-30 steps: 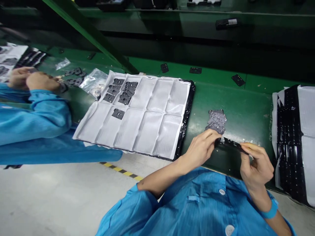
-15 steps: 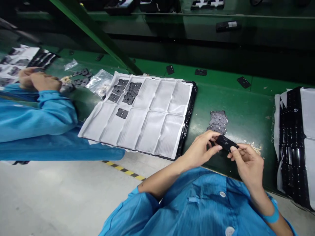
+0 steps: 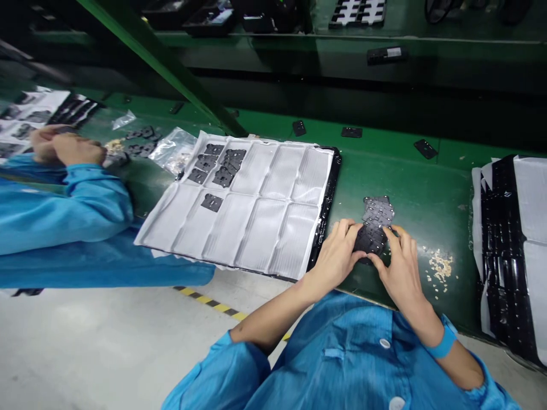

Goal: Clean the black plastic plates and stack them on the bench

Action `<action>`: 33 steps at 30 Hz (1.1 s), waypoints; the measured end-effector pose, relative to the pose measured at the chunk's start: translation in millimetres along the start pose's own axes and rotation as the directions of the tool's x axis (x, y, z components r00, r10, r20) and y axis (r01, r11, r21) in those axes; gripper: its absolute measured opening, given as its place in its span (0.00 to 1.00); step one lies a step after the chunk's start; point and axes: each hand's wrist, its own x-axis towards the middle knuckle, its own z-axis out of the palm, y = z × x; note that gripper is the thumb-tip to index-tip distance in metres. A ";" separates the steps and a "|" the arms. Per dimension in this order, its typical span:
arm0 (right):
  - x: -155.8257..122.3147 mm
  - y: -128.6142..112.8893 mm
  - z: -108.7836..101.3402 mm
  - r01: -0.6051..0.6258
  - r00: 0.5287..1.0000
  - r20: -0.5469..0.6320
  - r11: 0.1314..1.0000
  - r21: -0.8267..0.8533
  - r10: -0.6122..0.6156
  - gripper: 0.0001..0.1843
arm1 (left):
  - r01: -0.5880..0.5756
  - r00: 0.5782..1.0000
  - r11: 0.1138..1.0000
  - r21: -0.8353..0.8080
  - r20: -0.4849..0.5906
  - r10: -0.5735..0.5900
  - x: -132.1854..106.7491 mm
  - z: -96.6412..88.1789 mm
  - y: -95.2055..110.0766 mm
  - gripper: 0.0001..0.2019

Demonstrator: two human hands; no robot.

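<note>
Flat black plastic plates [image 3: 378,212] lie in an overlapping pile on the green bench. At the near end of this pile, my left hand [image 3: 337,253] grips the left edge of the plates with thumb and fingers. From the opposite side my right hand [image 3: 399,265] holds their right edge, and the two thumbs almost meet at the front. How many plates are between my hands I cannot tell. Just right of my right hand, small pale yellowish bits [image 3: 441,266] are scattered on the bench.
Left of my hands, a compartmented tray [image 3: 273,245] with a white liner holds several black plates. More trays [image 3: 504,256] are stacked at the right. A co-worker's hands [image 3: 70,145] work at the far left, near a clear plastic bag [image 3: 173,151]. A green post [image 3: 171,71] slants across.
Both my hands have come down and in to the near end of the pile. The black plate they held up is now down at the pile, between them.
</note>
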 end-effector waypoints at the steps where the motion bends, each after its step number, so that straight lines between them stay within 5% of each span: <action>1: 2.1 0.4 1.1 0.009 1.000 0.021 1.000 -0.023 -0.008 0.27 | -0.001 1.000 1.000 0.026 -0.003 0.001 1.8 -1.3 0.9 0.35; 4: 7.5 2.9 3.3 0.022 0.998 0.066 0.999 -0.041 -0.019 0.30 | 0.003 1.000 0.995 0.101 -0.016 -0.001 7.7 -5.9 2.3 0.41; 9: 13.7 6.9 3.9 0.030 0.996 0.091 0.999 -0.023 -0.027 0.32 | 0.003 0.998 0.988 0.157 0.067 -0.013 11.8 -9.3 -1.1 0.32; 20: 16.4 -0.7 0.3 -0.027 0.976 0.220 0.990 0.139 -0.004 0.13 | -0.045 0.997 0.999 -0.001 0.057 0.045 6.3 -21.5 -18.3 0.37; 25: 12.0 -1.2 -9.5 -0.068 0.982 0.188 0.979 0.192 0.032 0.10 | -0.006 1.000 0.999 -0.044 0.000 0.006 1.0 -35.9 -16.1 0.39; 30: 3.9 -1.7 -33.3 -0.110 0.994 0.064 0.926 0.361 0.094 0.08 | 0.006 1.000 0.926 -0.378 0.026 0.004 -2.3 -38.1 3.3 0.33; 33: -5.1 -7.3 -44.6 -0.173 0.980 0.002 0.851 0.496 0.198 0.09 | 0.175 0.982 0.712 -0.680 0.171 -0.078 6.2 -29.1 22.2 0.26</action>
